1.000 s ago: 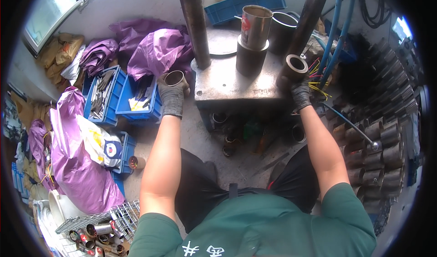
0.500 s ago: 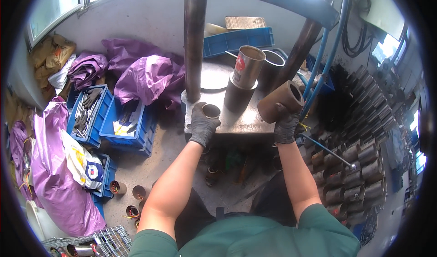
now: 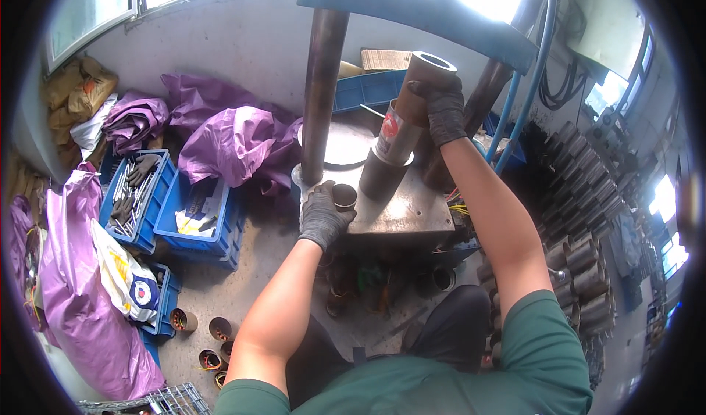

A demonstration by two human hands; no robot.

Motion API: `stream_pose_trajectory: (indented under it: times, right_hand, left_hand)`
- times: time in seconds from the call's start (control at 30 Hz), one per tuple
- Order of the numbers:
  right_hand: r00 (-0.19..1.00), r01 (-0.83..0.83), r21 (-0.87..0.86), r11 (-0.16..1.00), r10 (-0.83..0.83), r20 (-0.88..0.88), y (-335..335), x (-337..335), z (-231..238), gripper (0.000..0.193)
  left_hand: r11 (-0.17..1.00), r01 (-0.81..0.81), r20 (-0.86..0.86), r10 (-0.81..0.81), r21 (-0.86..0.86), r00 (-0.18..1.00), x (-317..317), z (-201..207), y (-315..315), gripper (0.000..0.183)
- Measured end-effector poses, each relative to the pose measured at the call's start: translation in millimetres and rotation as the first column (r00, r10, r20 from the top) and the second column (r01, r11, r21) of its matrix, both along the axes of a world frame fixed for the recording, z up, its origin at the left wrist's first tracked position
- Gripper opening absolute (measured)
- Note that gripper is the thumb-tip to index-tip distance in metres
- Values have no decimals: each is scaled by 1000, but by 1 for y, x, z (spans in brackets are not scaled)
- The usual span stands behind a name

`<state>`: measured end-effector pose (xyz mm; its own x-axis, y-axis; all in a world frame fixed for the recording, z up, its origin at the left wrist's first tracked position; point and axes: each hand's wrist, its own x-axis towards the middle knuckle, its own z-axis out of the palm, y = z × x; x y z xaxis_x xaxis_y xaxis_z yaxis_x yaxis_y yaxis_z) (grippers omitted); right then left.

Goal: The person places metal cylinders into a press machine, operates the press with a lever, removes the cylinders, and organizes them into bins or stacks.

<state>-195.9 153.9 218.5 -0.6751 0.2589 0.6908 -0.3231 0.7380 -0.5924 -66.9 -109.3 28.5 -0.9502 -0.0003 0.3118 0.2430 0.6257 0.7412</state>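
Observation:
My right hand (image 3: 445, 113), in a dark glove, is wrapped round a thick-walled brown metal tube (image 3: 425, 75). That tube is raised in line with the top of a shiny metal cylinder (image 3: 396, 137) with a red mark; whether they touch is hard to tell. The cylinder stands in or on a darker sleeve (image 3: 379, 180) on the metal plate (image 3: 415, 213). At the plate's near left corner, my gloved left hand (image 3: 323, 218) is closed round a short open-ended metal tube (image 3: 344, 197).
Steel columns (image 3: 323, 95) rise at the plate's back, under a blue crossbeam (image 3: 412, 14). Blue hoses (image 3: 526, 95) hang to the right, beside stacked metal tubes (image 3: 588, 260). Blue crates (image 3: 193, 220) and purple sacks (image 3: 92, 283) stand on the left.
My right hand has lifted the thick tube from the plate's right side, up and left to above the shiny cylinder. My left hand stays at the short tube. The view has shifted slightly.

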Motion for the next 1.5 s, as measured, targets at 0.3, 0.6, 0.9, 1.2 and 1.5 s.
stream_pose_trajectory:
  times: [0.3, 0.6, 0.9, 1.2, 1.5]
  right_hand:
    - [984, -142, -126, 982, 126, -126, -23, -1, -3, 53]
    - [998, -64, 43, 997, 65, -10, 23, -18, -21, 58]
    - [949, -302, -135, 944, 311, 49, 13, 36, -5, 59]
    - [753, -506, 738, 446, -190, 631, 128, 269, 34, 18]
    - [607, -384, 628, 676, -328, 724, 240, 415, -11, 30]
  left_hand:
    - [996, 78, 63, -75, -45, 995, -20, -25, -7, 78]
    - [998, 32, -63, -29, 47, 998, -11, -18, 12, 60]
    - [992, 50, 41, -55, 113, 998, -17, -34, 15, 96]
    - [985, 27, 33, -33, 172, 999, -20, -56, 17, 59]
    - [748, 356, -370, -159, 560, 915, 18, -12, 55, 69]
